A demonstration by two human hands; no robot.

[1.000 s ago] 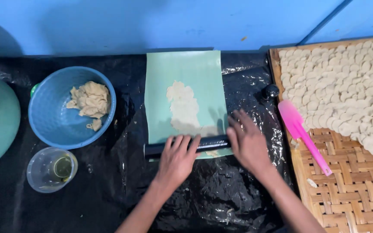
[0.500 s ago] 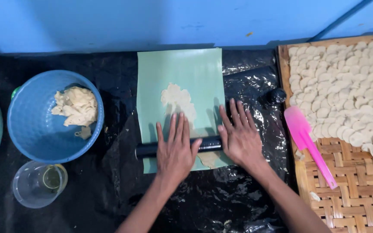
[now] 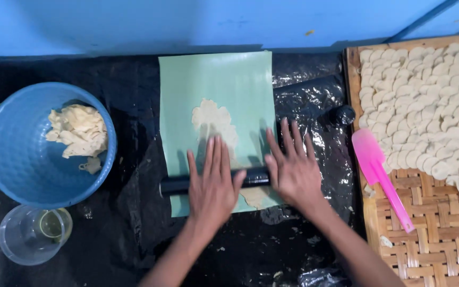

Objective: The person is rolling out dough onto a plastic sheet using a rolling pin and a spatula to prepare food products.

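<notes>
Surface: black plastic sheet [image 3: 107, 223] under green mat [image 3: 213, 85].
Dough [image 3: 216, 119]: mid-mat; soft, thin, probably tears easily.
Rolling pin [image 3: 176, 185]: stiff, across mat's near end; best pressed near its ends.
Left hand [image 3: 213, 188]: flat, fingers spread, pressing the pin.
Right hand [image 3: 293, 170]: flat, open, on the pin.

Sheet [image 3: 219, 85] at frame centre, on plastic-covered table [image 3: 134, 223]. Flattened dough [image 3: 213, 122] on sheet, mid-frame. Rolling pin [image 3: 176, 184] across sheet's lower part, lying left-right. Left hand [image 3: 213, 186] and right hand [image 3: 293, 170] flat on pin, side by side, right hand further right. Bowl [image 3: 22, 175] at frame left, dough lump [image 3: 78, 130] in it. Cup [image 3: 27, 236] at lower left, below bowl. Woven tray [image 3: 436, 234] at frame right; dough pieces [image 3: 426, 101] on its upper part; spatula [image 3: 381, 172] on tray, near its left edge. Small bottle [image 3: 342, 115] between sheet and tray.
</notes>
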